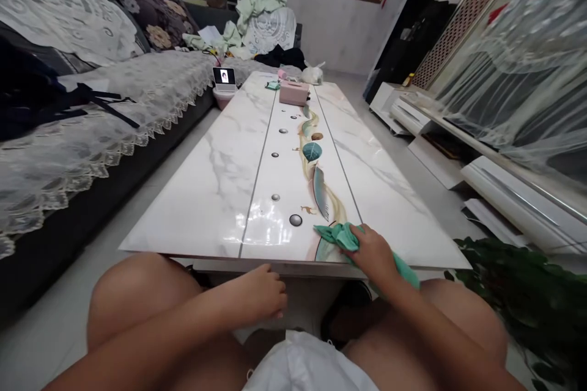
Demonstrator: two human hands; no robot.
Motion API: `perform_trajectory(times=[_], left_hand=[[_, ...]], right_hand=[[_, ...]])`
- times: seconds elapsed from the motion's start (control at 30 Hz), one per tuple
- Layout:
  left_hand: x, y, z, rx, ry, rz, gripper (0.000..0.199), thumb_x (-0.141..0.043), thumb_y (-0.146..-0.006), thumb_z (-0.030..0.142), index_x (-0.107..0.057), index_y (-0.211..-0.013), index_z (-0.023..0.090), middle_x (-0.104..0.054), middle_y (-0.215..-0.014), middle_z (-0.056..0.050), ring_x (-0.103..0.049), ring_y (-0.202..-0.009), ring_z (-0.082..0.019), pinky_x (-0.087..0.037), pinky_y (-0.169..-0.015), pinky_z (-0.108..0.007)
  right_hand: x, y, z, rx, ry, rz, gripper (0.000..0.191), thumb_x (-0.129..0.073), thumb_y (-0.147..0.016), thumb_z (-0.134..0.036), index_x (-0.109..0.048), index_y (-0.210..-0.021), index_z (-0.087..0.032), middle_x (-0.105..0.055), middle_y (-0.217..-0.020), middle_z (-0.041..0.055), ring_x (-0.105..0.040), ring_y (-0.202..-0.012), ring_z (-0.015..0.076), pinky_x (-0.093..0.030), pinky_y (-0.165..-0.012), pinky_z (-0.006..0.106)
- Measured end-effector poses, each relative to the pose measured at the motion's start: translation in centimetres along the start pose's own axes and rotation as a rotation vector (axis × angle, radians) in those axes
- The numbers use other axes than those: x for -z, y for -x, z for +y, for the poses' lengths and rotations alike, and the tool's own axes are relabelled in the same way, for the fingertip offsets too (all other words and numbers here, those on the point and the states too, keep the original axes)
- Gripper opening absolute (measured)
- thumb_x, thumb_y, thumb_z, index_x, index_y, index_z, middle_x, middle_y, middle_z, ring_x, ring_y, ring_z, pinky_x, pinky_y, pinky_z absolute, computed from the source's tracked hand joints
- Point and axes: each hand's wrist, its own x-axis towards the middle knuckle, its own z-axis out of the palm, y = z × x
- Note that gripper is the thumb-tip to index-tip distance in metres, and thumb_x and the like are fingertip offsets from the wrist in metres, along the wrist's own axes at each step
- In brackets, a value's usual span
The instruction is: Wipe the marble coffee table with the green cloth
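Note:
A crumpled green cloth [342, 236] is bunched under my right hand [372, 252], whose fingers are closed on it. The cloth touches the near end of a glossy white marble-patterned table [202, 208], and another part of it hangs below my wrist over the edge. My left hand [262, 292] is in front of the table's near edge, above my lap, with its fingers curled in and nothing visible in them. Painted leaves, feathers and silvery dots run along the middle panel of the tabletop.
At the far end of the table stand a pink tissue box [294, 93] and a white plastic bag [312, 74]. A lace-covered sofa [151, 85] runs along the left, near a small laptop-like screen [224, 78]. On the right are white drawers [509, 195] and a leafy plant [518, 293].

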Motion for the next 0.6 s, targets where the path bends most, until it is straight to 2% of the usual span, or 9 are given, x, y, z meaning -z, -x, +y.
perform_trajectory(times=[0.13,0.33,0.43,0.5,0.57,0.6], left_hand=[[-1.0,-0.1,0.1,-0.018,0.004,0.038,0.021,-0.073,-0.107,0.038,-0.081,-0.107,0.018,-0.081,-0.105,-0.005,-0.077,-0.101,-0.025,-0.052,-0.083,-0.043],[0.9,0.4,-0.4,0.059,0.074,-0.073,0.030,-0.069,-0.110,0.042,-0.081,-0.119,0.016,-0.081,-0.112,-0.006,-0.076,-0.108,-0.025,-0.054,-0.094,-0.043],[0.8,0.9,-0.7,0.073,0.081,-0.075,0.033,-0.071,-0.109,0.048,-0.082,-0.117,0.017,-0.082,-0.109,-0.006,-0.077,-0.104,-0.026,-0.055,-0.093,-0.041],[-0.7,1.3,-0.8,0.049,0.065,0.047,0.031,-0.073,-0.107,0.047,-0.081,-0.120,0.020,-0.082,-0.105,-0.005,-0.076,-0.095,-0.025,-0.055,-0.091,-0.041],[-3.3,1.6,-0.8,0.023,0.012,0.284,0.036,-0.069,-0.109,0.039,-0.074,-0.141,0.024,-0.083,-0.105,0.000,-0.075,-0.087,-0.022,-0.056,-0.092,-0.040],[-4.8,1.7,-0.7,0.006,0.005,0.377,0.038,-0.068,-0.109,0.035,-0.071,-0.146,0.026,-0.083,-0.107,0.002,-0.074,-0.083,-0.020,-0.056,-0.094,-0.040]], right_hand=[[1.1,-6.6,-0.4,-0.051,0.028,-0.026,0.030,-0.073,-0.098,-0.030,-0.081,-0.126,-0.024,-0.074,-0.112,0.0089,-0.066,-0.092,0.0222,-0.038,-0.075,0.028],[1.0,-16.3,0.2,-0.123,0.066,0.036,0.043,-0.070,-0.102,-0.038,-0.077,-0.140,-0.021,-0.074,-0.120,0.0137,-0.068,-0.102,0.0267,-0.041,-0.079,0.029],[0.6,-20.1,0.8,-0.158,0.080,0.037,0.045,-0.067,-0.104,-0.040,-0.075,-0.144,-0.021,-0.073,-0.122,0.0150,-0.069,-0.104,0.0278,-0.041,-0.079,0.030],[0.4,-22.2,1.2,-0.179,0.092,0.046,0.048,-0.067,-0.104,-0.042,-0.074,-0.146,-0.021,-0.073,-0.125,0.0157,-0.069,-0.105,0.0282,-0.042,-0.079,0.030],[0.2,-24.1,1.6,-0.176,0.106,0.060,0.049,-0.067,-0.104,-0.043,-0.073,-0.148,-0.020,-0.073,-0.127,0.0166,-0.069,-0.107,0.0287,-0.042,-0.080,0.030],[0.1,-25.0,1.9,-0.168,0.111,0.064,0.050,-0.066,-0.105,-0.044,-0.072,-0.148,-0.020,-0.073,-0.128,0.0172,-0.069,-0.108,0.0290,-0.043,-0.081,0.030]])
